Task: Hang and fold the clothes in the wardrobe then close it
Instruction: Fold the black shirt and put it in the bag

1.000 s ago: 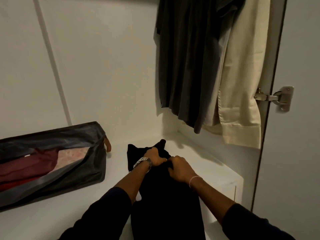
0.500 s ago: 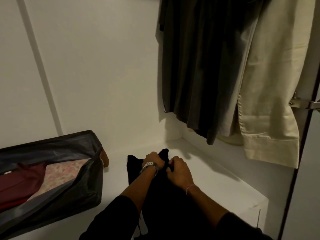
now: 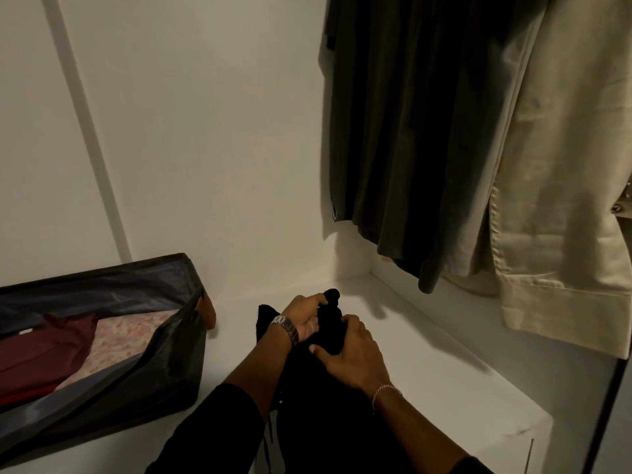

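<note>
Hands first: both are busy on a black garment [image 3: 328, 405] that lies on the white wardrobe shelf [image 3: 427, 364] at about 6 o'clock in the head view. The left hand [image 3: 306, 318], the one with the metal watch [image 3: 285, 328] on its wrist, has its fingers wrapped around a bunched-up end of the cloth, which pokes out as a dark knob above the fingertips. The right hand [image 3: 352, 360], thin bracelet [image 3: 384, 393] on the wrist, sits just beside it at roughly 4 o'clock from the left one, thumb and fingers curled over the same wad of fabric, so it's grasping the cloth too. The rest of the garment trails back toward the bottom edge between the two dark sleeves, and it's so dark you can't really tell what kind of clothing it is.

Over at 8 o'clock there's a soft grey storage bag [image 3: 113, 381] lying on the same shelf, open on top, with a maroon piece [image 3: 44, 354] and a pale pink floral one [image 3: 133, 340] folded inside, touching each other. A small brown tab [image 3: 208, 311] sticks up at its near corner. The bag and the black garment are apart, with bare shelf between them.

Up at 1 o'clock hang some dark grey clothes [image 3: 410, 131], and right next to them at 2 to 3 o'clock a cream shirt [image 3: 564, 200], cuff dangling lowest. Both hang clear above the shelf, not touching it.
</note>
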